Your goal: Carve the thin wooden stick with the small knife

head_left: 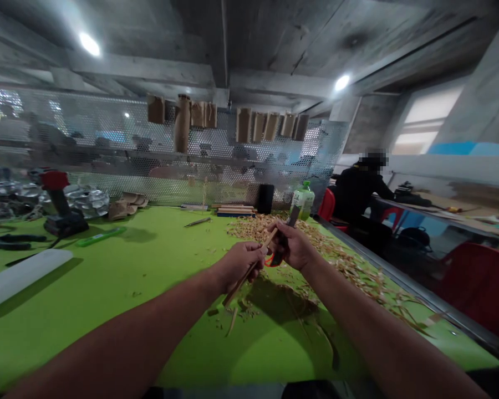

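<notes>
My left hand (240,265) is closed around a thin wooden stick (249,271) that slants from lower left to upper right above the green table (108,288). My right hand (293,246) is closed on a knife (286,233) with an orange-red handle, its dark blade pointing up beside the stick's upper end. Both hands are held together a little above the table. Wood shavings (336,255) lie in a thick scatter under and beyond them.
A red and black power drill (60,202) stands at the far left, with a white flat board (23,274) nearer. A green bottle (303,200) and wooden strips (235,210) sit by the perforated metal screen (170,144). A person in black (360,191) sits at the right.
</notes>
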Motion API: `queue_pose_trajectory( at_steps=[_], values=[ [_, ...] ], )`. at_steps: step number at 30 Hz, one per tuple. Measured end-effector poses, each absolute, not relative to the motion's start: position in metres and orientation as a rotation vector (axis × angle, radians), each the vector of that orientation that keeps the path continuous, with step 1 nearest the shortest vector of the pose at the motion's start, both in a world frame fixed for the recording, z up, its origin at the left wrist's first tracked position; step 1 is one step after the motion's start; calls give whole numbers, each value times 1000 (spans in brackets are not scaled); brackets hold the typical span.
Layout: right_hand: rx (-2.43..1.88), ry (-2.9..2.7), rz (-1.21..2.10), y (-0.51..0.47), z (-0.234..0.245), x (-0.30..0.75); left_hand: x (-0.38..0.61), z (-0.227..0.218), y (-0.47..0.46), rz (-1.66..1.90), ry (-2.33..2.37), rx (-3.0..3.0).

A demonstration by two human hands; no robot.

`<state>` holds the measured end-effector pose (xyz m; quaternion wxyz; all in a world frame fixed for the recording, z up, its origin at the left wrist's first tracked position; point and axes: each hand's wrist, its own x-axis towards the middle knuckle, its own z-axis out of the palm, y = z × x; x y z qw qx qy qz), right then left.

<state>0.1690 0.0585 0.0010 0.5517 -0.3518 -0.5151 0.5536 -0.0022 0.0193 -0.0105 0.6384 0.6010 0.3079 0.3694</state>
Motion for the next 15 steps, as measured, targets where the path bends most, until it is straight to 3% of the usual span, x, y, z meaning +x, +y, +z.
queue_pose_trajectory(
  at_steps=[7,15],
  values=[
    [-1260,-1350,1000,74,-6,181,-9,-8,28,960,842,1320],
    [-1427,-1619,696,81,-18,184,-23,-21,62,1174,1189,1328]
  ],
)
